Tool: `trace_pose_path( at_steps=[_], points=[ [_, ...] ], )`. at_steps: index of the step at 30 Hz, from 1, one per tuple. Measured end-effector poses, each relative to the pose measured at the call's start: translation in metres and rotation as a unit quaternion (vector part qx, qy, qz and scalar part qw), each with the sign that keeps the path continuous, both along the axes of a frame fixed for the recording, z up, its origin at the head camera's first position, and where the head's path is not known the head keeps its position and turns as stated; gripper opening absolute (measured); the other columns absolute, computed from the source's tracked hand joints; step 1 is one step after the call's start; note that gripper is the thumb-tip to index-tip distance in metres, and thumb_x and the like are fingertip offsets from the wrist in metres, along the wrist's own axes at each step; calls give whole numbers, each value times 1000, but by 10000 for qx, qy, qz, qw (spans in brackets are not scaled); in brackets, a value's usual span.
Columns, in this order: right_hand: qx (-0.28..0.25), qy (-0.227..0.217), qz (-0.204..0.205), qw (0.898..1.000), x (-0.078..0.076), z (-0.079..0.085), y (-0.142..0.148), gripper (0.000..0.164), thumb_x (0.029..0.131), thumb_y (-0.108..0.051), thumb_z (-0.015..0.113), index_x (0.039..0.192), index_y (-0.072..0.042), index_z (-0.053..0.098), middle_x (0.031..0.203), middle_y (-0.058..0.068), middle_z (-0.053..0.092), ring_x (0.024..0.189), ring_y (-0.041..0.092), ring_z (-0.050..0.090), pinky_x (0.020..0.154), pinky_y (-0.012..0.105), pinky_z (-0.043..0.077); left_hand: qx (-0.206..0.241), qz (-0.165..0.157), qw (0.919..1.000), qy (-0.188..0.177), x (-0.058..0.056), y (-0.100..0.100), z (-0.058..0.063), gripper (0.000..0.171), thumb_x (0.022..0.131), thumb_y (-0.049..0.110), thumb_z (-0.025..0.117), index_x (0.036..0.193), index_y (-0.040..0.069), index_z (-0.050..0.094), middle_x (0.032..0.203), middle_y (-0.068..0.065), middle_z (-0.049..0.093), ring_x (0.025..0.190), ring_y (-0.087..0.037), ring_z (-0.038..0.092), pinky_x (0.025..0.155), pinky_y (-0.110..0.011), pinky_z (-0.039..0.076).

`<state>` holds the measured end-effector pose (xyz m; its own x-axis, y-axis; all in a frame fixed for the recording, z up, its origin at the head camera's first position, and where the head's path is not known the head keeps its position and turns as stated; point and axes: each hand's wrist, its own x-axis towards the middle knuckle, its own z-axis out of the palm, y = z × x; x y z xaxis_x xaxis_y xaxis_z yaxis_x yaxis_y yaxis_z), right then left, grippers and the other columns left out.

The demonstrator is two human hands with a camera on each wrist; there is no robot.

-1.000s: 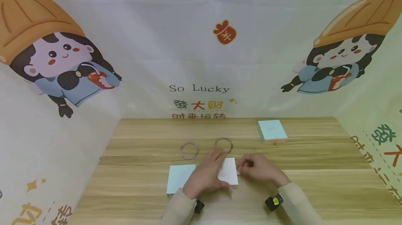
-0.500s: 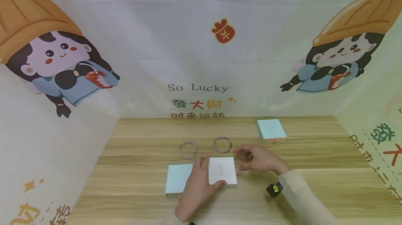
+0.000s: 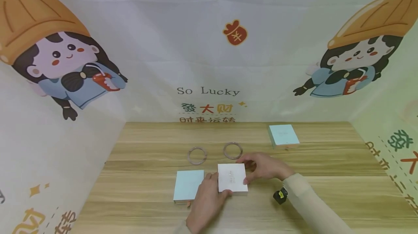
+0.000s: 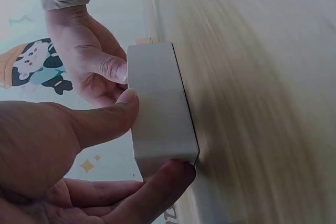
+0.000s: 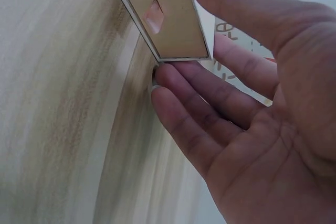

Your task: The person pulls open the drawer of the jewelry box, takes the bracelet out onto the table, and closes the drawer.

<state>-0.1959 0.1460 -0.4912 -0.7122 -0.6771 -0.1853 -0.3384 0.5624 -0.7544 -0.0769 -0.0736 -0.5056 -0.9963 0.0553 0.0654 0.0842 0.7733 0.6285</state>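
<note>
A white box [image 3: 232, 177] with small print on its top lies flat on the wooden table between both hands. My left hand [image 3: 206, 199] grips its left side, thumb at the front corner and fingers along the left edge. My right hand [image 3: 266, 167] holds the right side, thumb on the near right edge and fingertips at the back corner. In the right wrist view the box's tan end panel [image 5: 181, 35] shows a pinkish tab [image 5: 154, 17]. Just behind the box lies a purplish bangle [image 3: 224, 151]; a second bangle [image 3: 188, 156] lies left of it.
A pale blue box [image 3: 188, 185] sits left of the white one, partly covered by my left hand. Another pale blue box [image 3: 283, 135] stands at the back right. A printed cloth backdrop [image 3: 209, 63] rises behind the table [image 3: 147, 143].
My left hand has drawn back from over the white box to its left side. My right hand has lifted from the right edge, spread, then closed on the back right corner and edge.
</note>
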Motion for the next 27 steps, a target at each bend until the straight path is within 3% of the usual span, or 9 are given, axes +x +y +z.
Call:
trace_pose_path(
  at_steps=[8,13,18,22,27],
  points=[
    [-118,66,-74,9999,2,-2,2,55,75,-26,92,123,-12,70,108,-1,71,105,20,66,97,43,56,-293,-244,9992,113,-7,-3,4,49,77,27,88,104,-7,66,92,-14,66,77,-21,61,64,-34,54],
    [-222,144,-101,9996,4,-6,7,42,77,-26,90,112,-12,72,99,-3,72,93,14,66,85,29,57,-174,-475,9987,38,-15,-9,9,36,73,20,90,88,-2,66,79,-7,63,69,-17,56,57,-30,48],
    [-308,211,-216,9991,9,-10,11,32,80,-23,88,105,-10,72,91,-2,73,81,9,66,73,21,55,158,-495,9984,-244,-25,-15,12,37,72,9,89,69,9,52,63,5,41,57,-10,37,48,-21,30],
    [-380,283,-403,9981,17,-12,15,28,82,-23,86,103,-10,72,90,-2,73,81,7,65,73,21,55,250,-622,9966,-470,-35,-17,16,45,72,1,86,66,11,43,60,6,30,55,-9,30,48,-20,24],
    [-432,489,-671,9956,29,-14,19,23,85,-25,83,100,-12,72,89,-4,72,80,4,63,73,21,54,328,-789,9930,-813,-48,-20,20,22,71,-2,85,80,3,66,64,3,45,58,-12,41,50,-22,33]
  ],
)
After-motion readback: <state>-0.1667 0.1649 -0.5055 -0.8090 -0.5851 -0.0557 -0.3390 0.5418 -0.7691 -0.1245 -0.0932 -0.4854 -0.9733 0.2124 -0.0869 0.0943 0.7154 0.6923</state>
